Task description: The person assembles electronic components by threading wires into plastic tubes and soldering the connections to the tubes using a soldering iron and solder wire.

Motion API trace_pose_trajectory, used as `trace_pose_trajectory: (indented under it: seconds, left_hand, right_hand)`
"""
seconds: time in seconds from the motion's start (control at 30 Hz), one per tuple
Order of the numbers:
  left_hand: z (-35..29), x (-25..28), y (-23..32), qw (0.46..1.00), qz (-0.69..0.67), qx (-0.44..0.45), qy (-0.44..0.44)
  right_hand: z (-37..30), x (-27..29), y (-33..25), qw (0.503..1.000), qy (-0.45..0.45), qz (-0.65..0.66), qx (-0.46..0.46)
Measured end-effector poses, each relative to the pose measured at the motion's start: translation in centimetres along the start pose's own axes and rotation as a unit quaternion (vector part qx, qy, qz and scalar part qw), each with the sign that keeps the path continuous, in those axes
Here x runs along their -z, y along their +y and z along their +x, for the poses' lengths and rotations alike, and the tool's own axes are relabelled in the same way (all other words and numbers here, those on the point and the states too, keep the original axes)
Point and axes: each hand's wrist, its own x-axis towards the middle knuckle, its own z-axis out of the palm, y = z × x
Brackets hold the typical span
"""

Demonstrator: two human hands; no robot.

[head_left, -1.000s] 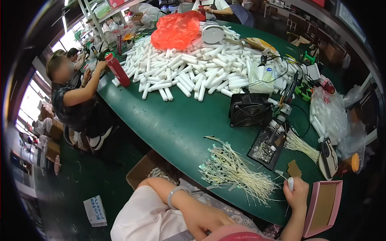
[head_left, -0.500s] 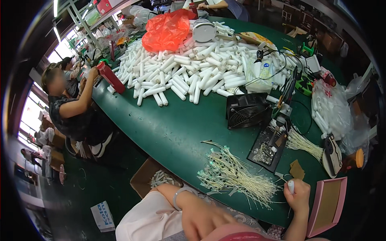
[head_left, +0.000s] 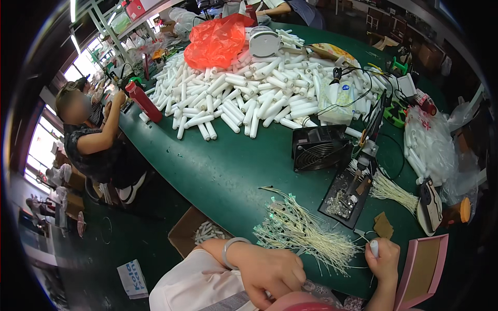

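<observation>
My left hand (head_left: 270, 272), with a bangle on its wrist, is curled down near my lap at the table's near edge; its fingers are closed on something small that I cannot make out. My right hand (head_left: 383, 259) grips a small white tube end at the table edge. Between and just beyond both hands lies a loose bundle of pale thin wires (head_left: 301, 234) on the green table (head_left: 233, 171).
A black tray of small metal bits (head_left: 345, 199) and a black fan (head_left: 319, 147) sit beyond the wires. A big heap of white tubes (head_left: 249, 96) and an orange bag (head_left: 218, 41) lie further back. A pink box (head_left: 423, 269) is at right. Another person (head_left: 91, 140) sits at left.
My left hand has shifted slightly rightward toward the wires. The view has tilted a little. My right hand stays at the table edge.
</observation>
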Motion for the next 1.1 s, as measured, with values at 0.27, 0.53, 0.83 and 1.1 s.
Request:
trace_pose_trajectory:
  seconds: [0.27, 0.53, 0.83, 1.1]
  left_hand:
    - [-0.2, -1.8, -0.9, 0.98, -0.192, 0.042, -0.021]
    - [-0.3, -3.8, -0.5, 0.961, -0.26, 0.078, 0.062]
    - [0.2, -2.6, -1.9, 0.946, -0.29, 0.136, 0.057]
    - [3.5, -4.7, -2.7, 0.917, -0.003, 0.398, 0.033]
  right_hand:
    - [0.3, 0.1, 0.3, 1.0, -0.009, -0.017, 0.003]
    - [0.0, -0.2, -0.4, 0.999, -0.023, -0.013, -0.024]
    - [1.0, 0.3, 0.8, 0.988, -0.007, -0.149, -0.034]
    - [0.4, 3.9, -0.1, 0.981, 0.166, -0.096, 0.041]
